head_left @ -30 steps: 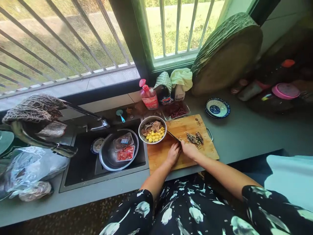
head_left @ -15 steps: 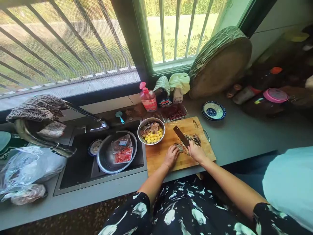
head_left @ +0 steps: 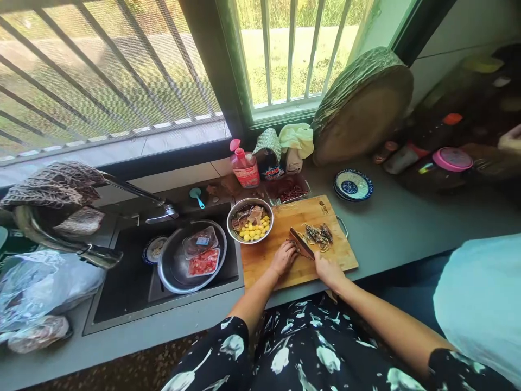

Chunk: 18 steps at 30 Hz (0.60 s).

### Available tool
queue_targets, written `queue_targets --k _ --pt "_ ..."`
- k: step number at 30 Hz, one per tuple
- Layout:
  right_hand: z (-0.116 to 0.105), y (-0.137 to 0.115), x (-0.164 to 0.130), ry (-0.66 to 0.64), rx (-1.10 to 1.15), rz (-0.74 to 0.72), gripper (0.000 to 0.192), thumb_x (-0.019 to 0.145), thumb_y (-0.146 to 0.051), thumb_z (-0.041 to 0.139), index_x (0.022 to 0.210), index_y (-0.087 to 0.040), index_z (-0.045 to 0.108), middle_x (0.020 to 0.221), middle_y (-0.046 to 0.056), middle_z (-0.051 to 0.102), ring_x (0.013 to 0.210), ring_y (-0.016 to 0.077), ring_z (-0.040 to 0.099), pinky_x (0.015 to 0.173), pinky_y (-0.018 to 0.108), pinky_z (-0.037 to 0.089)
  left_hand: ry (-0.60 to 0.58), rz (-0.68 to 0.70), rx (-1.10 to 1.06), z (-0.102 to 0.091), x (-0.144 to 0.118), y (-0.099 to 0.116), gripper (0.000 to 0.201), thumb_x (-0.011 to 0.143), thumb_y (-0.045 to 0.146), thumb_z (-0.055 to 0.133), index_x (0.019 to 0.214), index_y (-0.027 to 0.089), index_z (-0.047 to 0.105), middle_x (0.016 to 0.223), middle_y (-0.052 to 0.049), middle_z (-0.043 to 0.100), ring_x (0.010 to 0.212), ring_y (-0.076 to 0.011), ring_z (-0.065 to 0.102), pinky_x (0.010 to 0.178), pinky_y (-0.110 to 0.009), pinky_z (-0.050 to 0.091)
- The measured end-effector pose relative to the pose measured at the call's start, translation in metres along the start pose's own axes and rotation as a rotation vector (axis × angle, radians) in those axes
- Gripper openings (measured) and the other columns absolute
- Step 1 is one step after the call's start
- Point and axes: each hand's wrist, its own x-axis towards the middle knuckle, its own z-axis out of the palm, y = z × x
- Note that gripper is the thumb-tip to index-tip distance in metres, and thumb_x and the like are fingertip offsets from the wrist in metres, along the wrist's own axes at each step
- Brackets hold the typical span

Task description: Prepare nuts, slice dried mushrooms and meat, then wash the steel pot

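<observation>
the fingers of the right hand [head_left: 329, 272] are closed round the handle of a dark knife [head_left: 300, 243], its blade slanting away from them over a wooden cutting board [head_left: 260, 266]. the fingers of the left hand [head_left: 281, 258] are bent down close beside that blade; whether they grip anything beneath, i cannot tell. a heap of dried strips [head_left: 319, 236] lies on the board just beyond the right fingers. beyond the left fingers and to their left, a metal bowl [head_left: 229, 226] holds yellow balls [head_left: 253, 232] and brownish pieces. the board sits on a grey desk [head_left: 391, 233] that runs on to the right of both hands, past blue-and-white plates [head_left: 360, 187]. well left of the left fingers, a dark sink [head_left: 122, 277] holds a metal basin [head_left: 173, 271]. far ahead of the fingers, barred windows [head_left: 122, 70] give onto grass. right of them shows another person's pale garment [head_left: 480, 304].
</observation>
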Motion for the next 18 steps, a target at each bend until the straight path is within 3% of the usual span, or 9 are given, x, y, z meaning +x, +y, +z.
queue_targets --k 9,13,18 --pt "-0.032 0.016 0.019 0.128 0.049 0.117 0.024 0.088 -0.031 0.027 0.100 -0.014 0.038 0.076 0.010 0.062 0.070 0.0208 0.063 0.057 0.026 0.041 0.048 0.025 -0.035 0.019 0.007 0.014 0.023 0.084 0.027 0.043 0.099 0.016 0.056 0.100 -0.009 0.057 0.106 -0.0185 0.045 0.092 -0.038 0.041" --pt "-0.030 0.005 0.003 0.120 0.078 0.044 0.022 0.088 -0.031 0.028 0.099 -0.015 0.039 0.075 0.009 0.062 0.069 0.0202 0.062 0.056 0.025 0.040 0.054 0.027 -0.023 0.012 -0.003 0.007 0.023 0.085 0.026 0.043 0.100 0.017 0.057 0.102 -0.007 0.056 0.106 -0.0188 0.045 0.091 -0.038 0.042" --pt "-0.020 -0.014 0.002 0.102 0.090 0.066 0.023 0.088 -0.028 0.026 0.100 -0.014 0.039 0.076 0.011 0.062 0.070 0.0207 0.063 0.057 0.027 0.041 0.013 0.043 -0.032 0.009 -0.001 0.003 0.023 0.085 0.027 0.042 0.100 0.018 0.057 0.103 -0.006 0.057 0.106 -0.0182 0.046 0.090 -0.037 0.043"
